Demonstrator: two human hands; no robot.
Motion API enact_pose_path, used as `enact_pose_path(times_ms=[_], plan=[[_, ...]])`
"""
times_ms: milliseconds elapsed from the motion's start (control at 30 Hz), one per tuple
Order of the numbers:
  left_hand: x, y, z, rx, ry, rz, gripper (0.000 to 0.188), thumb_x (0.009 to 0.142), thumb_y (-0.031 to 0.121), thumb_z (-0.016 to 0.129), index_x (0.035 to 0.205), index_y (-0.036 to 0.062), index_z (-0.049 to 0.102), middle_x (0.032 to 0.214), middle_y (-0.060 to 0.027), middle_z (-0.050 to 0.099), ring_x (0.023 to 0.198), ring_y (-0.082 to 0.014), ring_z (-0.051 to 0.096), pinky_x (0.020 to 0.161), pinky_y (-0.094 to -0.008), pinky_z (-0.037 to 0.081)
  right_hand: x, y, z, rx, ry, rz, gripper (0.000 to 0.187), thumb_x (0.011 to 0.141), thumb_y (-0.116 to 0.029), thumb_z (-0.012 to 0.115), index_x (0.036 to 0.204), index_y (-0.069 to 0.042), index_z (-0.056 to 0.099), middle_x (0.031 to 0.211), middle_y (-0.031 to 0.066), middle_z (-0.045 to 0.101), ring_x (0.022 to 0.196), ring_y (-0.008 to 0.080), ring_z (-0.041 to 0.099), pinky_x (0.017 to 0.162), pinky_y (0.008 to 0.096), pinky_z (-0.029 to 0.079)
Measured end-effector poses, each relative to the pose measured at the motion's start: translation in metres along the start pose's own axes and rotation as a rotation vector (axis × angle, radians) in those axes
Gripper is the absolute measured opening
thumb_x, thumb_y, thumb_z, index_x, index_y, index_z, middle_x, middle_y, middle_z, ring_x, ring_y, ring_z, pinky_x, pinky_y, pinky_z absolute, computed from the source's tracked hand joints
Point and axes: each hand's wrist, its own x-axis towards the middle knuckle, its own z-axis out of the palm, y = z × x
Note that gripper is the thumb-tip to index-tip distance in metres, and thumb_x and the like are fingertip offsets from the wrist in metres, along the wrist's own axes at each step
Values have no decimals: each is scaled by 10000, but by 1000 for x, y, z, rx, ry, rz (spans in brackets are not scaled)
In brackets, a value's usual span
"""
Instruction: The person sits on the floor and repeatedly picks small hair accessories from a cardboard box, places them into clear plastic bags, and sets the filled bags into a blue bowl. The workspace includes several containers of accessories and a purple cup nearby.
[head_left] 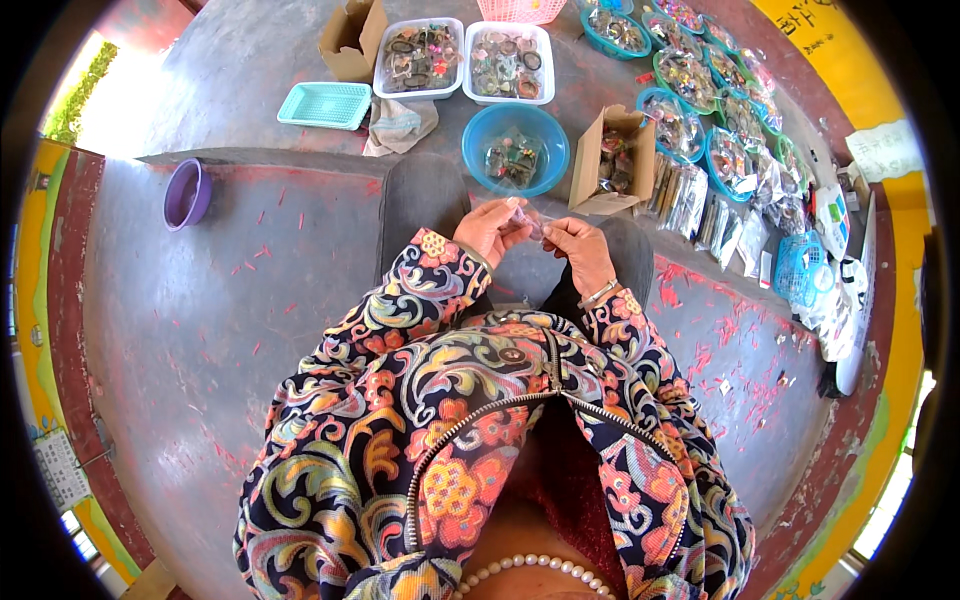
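"Grey floor [240, 340] spreads left of the fingers [563, 236]. Writing?"

"Yellow wall [870, 75], far beyond them to the right, bearing dark characters [803, 16]."

"Edges?"

"Blue basin [482, 138], rim just beyond the fingers; open cardboard box [590, 165], beyond and slightly right."

"Grip?"

"Left hand [486, 232] and right hand [586, 256] both pinch the small clear packet [533, 222], held between their fingertips."

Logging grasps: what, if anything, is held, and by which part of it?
A clear bag, pinched by the left hand at its left side and the right hand at its right.
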Motion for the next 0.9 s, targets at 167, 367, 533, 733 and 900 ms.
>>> enact_pose_path(times_ms=[167, 367, 533, 733, 900], plan=[[0, 1, 0, 14, 36, 6, 203, 828, 181, 498, 940, 12, 511, 874, -108, 566, 788, -159, 559, 688, -239, 485, 4, -4, -1, -5, -10, 84, 126, 751, -169, 601, 738, -45, 583, 634, 10, 573, 552, 78, 530, 484, 184, 356], [13, -15, -16, 88, 315, 62, 314, 805, 261, 524, 1028, 41, 493, 1022, -89, 526, 963, -191, 490, 717, -283, 420, 34, -6, -8, 113, 48, 219, 114, 767, -152, 568, 805, -47, 548, 717, 30, 587, 612, 110, 572, 507, 193, 398], [16, -18, -12, 226, 364, -26, 421, 796, 294, 523, 1110, 28, 433, 1122, -116, 474, 1043, -223, 442, 726, -308, 406, 93, 24, -20, 234, 70, 315, 119, 769, -111, 525, 854, -32, 501, 776, 68, 578, 673, 147, 581, 522, 210, 432], [15, -17, -9, 270, 310, -83, 359, 813, 270, 495, 1078, 30, 469, 1104, -95, 495, 1016, -208, 464, 716, -300, 408, 160, 53, -21, 218, 102, 341, 122, 778, -98, 508, 858, -7, 489, 767, 112, 585, 666, 165, 576, 519, 222, 443], [17, -17, -8, 283, 284, -132, 351, 816, 268, 494, 1079, 37, 478, 1079, -88, 513, 996, -192, 476, 698, -291, 410, 185, 58, -15, 161, 133, 502, 141, 774, -104, 491, 833, 24, 500, 698, 111, 578, 529, 126, 495, 473, 202, 416]])
